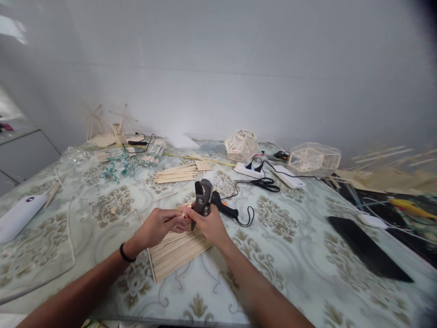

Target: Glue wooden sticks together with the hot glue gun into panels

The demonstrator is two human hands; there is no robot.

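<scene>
Close above a flat row of thin wooden sticks (177,259), my left hand (164,226) pinches a short thin wooden stick (186,210). My right hand (209,224) meets it fingertip to fingertip and is closed around a dark grey hand tool (204,193), whose exact kind I cannot make out. The tool's rounded head points up, and a dark narrow end shows below my fingers. Just beyond my right hand is a black handle (228,209) with a looped cord; whether it belongs to the same tool is unclear.
Behind my hands lies a pile of sticks (175,173). A white power strip (249,170) with black cables stands beyond. Two stick-built frames, one a rounded polyhedron (241,145), are at the back. A black phone-like slab (368,248) lies right, a white device (22,216) left.
</scene>
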